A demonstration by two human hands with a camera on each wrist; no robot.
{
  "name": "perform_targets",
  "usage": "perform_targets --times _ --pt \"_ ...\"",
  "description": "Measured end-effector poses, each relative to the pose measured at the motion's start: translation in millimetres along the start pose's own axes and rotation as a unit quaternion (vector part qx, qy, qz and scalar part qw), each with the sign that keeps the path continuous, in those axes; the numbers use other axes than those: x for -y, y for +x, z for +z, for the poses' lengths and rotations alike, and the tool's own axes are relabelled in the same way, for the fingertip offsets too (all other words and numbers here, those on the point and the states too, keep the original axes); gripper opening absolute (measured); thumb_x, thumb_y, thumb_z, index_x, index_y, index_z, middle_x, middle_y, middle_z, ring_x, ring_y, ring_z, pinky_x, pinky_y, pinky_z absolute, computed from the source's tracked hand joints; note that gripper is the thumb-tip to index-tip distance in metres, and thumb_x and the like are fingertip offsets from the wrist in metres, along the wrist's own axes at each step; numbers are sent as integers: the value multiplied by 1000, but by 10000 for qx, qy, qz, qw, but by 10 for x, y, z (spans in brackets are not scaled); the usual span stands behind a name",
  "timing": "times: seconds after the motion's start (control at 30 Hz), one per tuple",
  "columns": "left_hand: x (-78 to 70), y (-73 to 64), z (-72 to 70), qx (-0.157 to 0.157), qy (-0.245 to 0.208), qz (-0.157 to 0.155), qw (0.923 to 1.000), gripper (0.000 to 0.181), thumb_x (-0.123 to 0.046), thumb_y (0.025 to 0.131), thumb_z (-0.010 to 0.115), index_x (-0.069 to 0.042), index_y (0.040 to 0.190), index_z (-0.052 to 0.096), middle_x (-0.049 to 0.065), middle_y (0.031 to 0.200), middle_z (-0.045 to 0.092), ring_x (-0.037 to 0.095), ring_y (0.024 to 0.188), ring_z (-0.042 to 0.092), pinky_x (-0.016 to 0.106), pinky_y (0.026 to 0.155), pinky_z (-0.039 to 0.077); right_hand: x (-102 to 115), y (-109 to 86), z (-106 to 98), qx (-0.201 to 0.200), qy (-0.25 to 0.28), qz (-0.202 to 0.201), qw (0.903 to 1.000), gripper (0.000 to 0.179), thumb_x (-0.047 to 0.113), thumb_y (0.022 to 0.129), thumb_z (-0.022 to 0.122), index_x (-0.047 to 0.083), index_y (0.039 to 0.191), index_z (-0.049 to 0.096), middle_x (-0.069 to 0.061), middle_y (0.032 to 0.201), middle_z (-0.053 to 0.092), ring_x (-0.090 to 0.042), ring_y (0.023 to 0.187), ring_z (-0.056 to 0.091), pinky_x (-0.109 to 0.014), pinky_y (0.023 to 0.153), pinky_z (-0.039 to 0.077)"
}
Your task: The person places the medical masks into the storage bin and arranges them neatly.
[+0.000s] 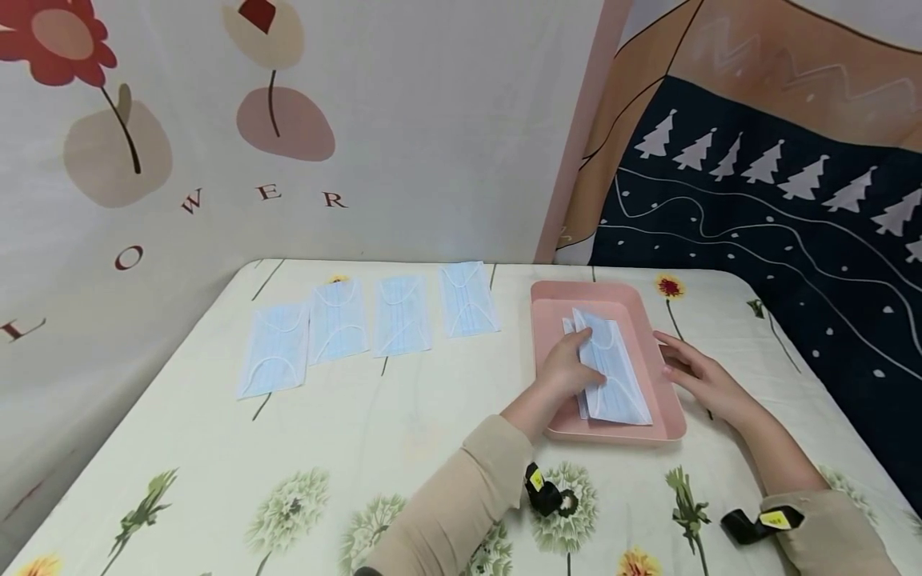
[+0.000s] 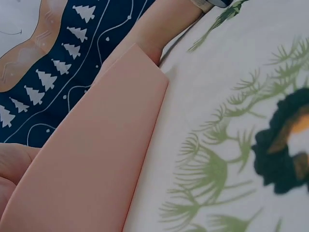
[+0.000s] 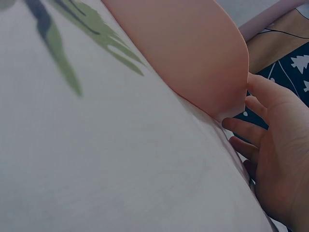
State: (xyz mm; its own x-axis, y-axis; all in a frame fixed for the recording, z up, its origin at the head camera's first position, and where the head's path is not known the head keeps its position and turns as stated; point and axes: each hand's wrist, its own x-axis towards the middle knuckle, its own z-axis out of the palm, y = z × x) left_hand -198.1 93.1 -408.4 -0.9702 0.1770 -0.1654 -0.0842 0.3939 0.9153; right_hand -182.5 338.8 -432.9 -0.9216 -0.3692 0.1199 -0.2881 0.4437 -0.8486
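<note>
Blue pleated face masks [image 1: 615,376] lie overlapped in a pink tray [image 1: 666,416]. My left hand [image 1: 565,370] reaches over the tray's near left side and pinches the top face mask by its left edge, the thumb lying across its surface. In the left wrist view the tray's wall [image 2: 101,140] hides most of that hand. My right hand [image 1: 709,384] is beside the tray's right wall, its fingers loosely bent and holding nothing. In the right wrist view, the fingertips of the right hand [image 3: 280,140] touch or nearly touch the tray's outer corner.
Several more masks [image 1: 338,320] lie flat in a slanting row at the table's back left, ear loops on top. A flower-print cloth covers the table [image 1: 324,432]. Patterned fabric [image 1: 720,208] hangs close behind the far edge.
</note>
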Motion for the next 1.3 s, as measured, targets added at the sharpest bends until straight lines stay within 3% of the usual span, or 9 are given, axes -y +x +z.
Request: perform_targets --times 0.2,0.43,0.57,0.73,0.9,1.3 --pt "-1 -5 -19 -73 639 379 9972 80 3 69 79 -9 142 47 10 139 48 26 127 46 30 98 42 17 9 4 12 -54 -63 10000 58 10 100 50 5 152 24 -31 138 40 11 114 41 -7 88 35" --pt "-10 -1 -40 -171 1601 796 9837 77 -1 72 79 -2 141 46 16 137 48 28 124 48 28 97 42 21 14 5 2 -106 8 9999 58 13 101 50 7 152 24 -31 138 40 11 114 41 -7 88 36" --pt "-24 -9 -42 -140 2204 738 9725 80 -18 74 83 -5 143 45 12 140 45 26 122 48 28 96 43 19 9 8 -15 -120 58 9999 58 15 101 50 8 152 24 -31 138 40 11 114 41 -7 88 36" --pt "-27 -31 -26 -157 3019 638 9511 85 -38 72 84 -11 143 46 7 140 44 22 114 45 32 89 43 16 7 13 -6 -88 -46 10000 58 11 101 50 6 152 24 -31 138 40 12 113 41 -7 88 36" --pt "-22 -45 -9 -189 3486 539 9355 85 -45 70 83 -15 142 48 5 137 43 20 112 41 33 87 40 10 3 13 -18 -121 -7 9999 58 12 101 50 6 152 23 -30 138 41 12 113 41 -7 87 36" --pt "-20 -58 7 -124 3819 444 9231 85 -51 72 80 -15 142 48 8 129 41 19 110 37 31 91 37 3 -7 11 -28 -244 214 9995 58 20 101 49 11 153 23 -28 139 40 13 112 39 -6 88 35"
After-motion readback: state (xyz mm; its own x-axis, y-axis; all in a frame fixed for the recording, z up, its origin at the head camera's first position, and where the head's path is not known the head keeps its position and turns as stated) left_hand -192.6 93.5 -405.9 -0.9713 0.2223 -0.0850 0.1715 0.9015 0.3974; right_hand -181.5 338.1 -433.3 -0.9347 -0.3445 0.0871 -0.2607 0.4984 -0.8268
